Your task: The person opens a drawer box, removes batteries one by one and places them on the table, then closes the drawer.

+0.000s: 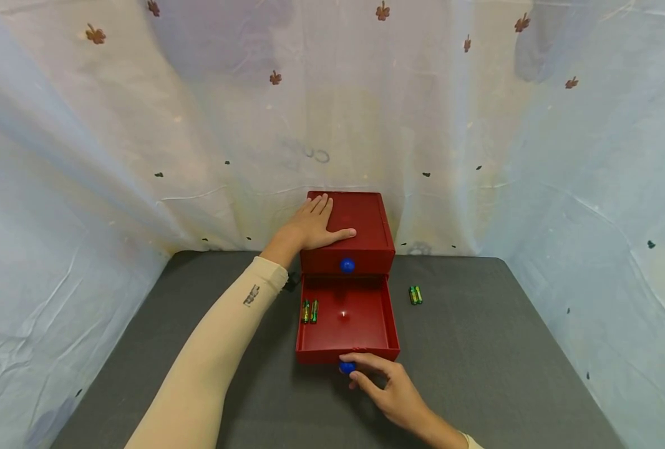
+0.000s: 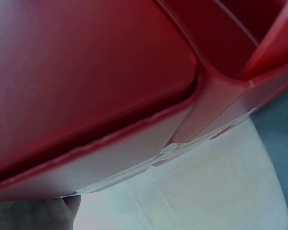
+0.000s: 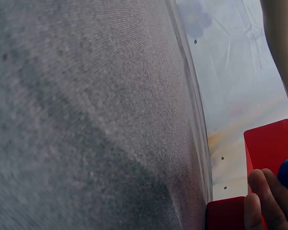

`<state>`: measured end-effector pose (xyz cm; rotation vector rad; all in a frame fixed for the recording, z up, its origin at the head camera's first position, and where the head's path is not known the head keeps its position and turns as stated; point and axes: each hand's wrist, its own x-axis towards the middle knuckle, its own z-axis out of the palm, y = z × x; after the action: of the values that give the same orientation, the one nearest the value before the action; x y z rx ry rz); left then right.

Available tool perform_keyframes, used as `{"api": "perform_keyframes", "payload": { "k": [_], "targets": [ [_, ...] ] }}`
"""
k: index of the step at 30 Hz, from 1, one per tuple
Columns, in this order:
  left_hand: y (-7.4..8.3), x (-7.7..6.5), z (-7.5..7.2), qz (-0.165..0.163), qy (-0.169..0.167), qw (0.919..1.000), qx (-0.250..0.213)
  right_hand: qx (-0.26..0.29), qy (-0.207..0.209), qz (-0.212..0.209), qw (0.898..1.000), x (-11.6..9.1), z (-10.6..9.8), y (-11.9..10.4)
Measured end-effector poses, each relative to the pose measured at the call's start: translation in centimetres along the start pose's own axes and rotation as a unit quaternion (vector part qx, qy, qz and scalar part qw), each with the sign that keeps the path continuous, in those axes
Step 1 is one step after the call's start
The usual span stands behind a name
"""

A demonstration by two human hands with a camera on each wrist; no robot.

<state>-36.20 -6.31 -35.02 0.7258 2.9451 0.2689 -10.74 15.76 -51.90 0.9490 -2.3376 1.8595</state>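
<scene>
A red two-drawer box (image 1: pixel 360 218) stands at the back of the table, its upper drawer closed and its lower drawer (image 1: pixel 355 333) pulled out. My left hand (image 1: pixel 312 227) rests flat on the box top, fingers straight and thumb out to the side. With thumb and index finger my right hand (image 1: pixel 385 386) pinches the blue knob (image 1: pixel 347 368) on the lower drawer's front. Inside that drawer, two green-and-gold batteries (image 1: pixel 314 312) lie side by side at the left wall. The upper drawer carries another blue knob (image 1: pixel 347 265).
Two more batteries (image 1: pixel 415 295) lie together on the dark grey table (image 1: pixel 467 349), right of the box. A pale patterned curtain (image 1: pixel 422 125) hangs behind the table and along both sides.
</scene>
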Motion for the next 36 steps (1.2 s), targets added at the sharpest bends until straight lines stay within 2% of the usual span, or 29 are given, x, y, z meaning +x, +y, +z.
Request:
{"api": "perform_keyframes", "payload": {
  "k": [10, 26, 31, 36],
  "targets": [
    [0.1, -0.1, -0.1, -0.003, 0.002, 1.0, 0.0, -0.003, 0.001, 0.009, 1.0, -0.1, 0.0, 0.0],
    [0.2, -0.2, 0.0, -0.005, 0.002, 1.0, -0.001, -0.03, -0.008, -0.01, 0.999, -0.7, -0.6, -0.1],
    [0.3, -0.3, -0.1, -0.004, 0.005, 1.0, -0.001, -0.034, -0.005, -0.054, 0.998, -0.5, -1.1, -0.5],
    [0.3, -0.3, -0.1, -0.005, 0.006, 1.0, 0.0, -0.034, 0.004, -0.102, 0.994, 0.1, -1.9, -1.8]
  ]
}}
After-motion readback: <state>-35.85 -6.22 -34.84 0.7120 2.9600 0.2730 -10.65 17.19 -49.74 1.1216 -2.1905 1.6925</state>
